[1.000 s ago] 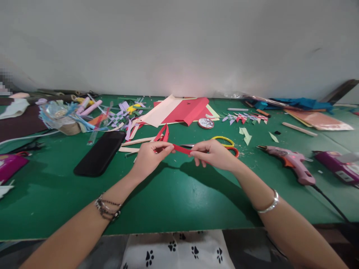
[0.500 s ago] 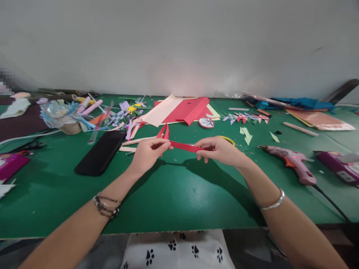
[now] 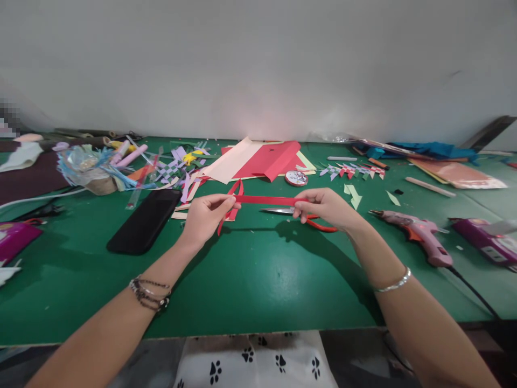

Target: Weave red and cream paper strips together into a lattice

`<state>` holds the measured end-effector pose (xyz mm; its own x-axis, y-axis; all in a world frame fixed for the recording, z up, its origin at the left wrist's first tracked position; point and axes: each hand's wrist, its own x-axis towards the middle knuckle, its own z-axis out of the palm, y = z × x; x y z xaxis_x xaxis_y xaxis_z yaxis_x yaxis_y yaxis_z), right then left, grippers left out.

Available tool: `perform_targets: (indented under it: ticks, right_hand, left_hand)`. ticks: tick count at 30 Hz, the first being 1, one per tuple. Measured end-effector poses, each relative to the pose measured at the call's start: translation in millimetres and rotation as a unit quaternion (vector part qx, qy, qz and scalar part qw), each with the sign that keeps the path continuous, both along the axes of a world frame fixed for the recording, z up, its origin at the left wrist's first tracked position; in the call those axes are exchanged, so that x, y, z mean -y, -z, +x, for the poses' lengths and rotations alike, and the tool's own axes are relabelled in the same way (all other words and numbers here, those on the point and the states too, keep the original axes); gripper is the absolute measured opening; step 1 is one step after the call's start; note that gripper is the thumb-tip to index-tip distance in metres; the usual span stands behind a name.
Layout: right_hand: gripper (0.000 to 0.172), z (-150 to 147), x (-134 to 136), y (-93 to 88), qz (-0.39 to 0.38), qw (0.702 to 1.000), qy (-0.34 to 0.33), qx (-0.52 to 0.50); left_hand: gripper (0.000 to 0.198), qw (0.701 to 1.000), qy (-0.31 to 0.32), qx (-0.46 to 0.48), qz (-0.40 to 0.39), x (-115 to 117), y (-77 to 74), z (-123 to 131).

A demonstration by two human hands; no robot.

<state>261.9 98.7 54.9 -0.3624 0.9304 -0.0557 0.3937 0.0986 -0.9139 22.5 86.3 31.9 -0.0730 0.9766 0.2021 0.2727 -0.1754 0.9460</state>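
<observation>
A narrow red paper strip (image 3: 266,200) is stretched level above the green table, pinched at both ends. My left hand (image 3: 207,215) is closed on its left end between thumb and fingers. The right end is in the pinch of my right hand (image 3: 323,207). Scissors (image 3: 321,223) with orange-red handles lie on the table below my right hand, which partly hides them. Behind and below my left hand, more red strips (image 3: 238,188) and pale strips lie on the table.
A black phone (image 3: 145,223) lies left of my hands. Red and peach paper sheets (image 3: 278,159) are at the back, near a round tin (image 3: 296,178). Woven paper pieces (image 3: 351,171) lie back right. A pink glue gun (image 3: 420,234) with a cable is at the right.
My hands have moved slightly apart and the right one has risen. The strip now looks longer, flatter and more level. More of the scissors shows below my right hand.
</observation>
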Motion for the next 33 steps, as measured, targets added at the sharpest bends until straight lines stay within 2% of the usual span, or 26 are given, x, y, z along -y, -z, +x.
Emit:
perform_targets:
  ticks: [7,14,24,33]
  right_hand:
    - [0.021,1,-4,4.5,-0.002,0.997,0.051,-0.053]
    - [0.029,1,-6,6.6,0.003,0.993,0.098,-0.07]
    - [0.03,-1,-5,6.3,0.148,0.983,0.104,0.021]
    - [0.025,-3,4,-3.2,0.207,0.974,0.073,0.055]
  left_hand:
    - [0.02,1.0,0.009,0.017,-0.001,-3,2.7,-2]
    - [0.019,1.0,-0.011,-0.003,-0.003,-4,3.3,-4]
    - [0.018,1.0,-0.021,-0.015,0.003,-2,2.8,-1]
    - [0.015,1.0,-0.029,0.008,-0.005,1,-6.9,-2]
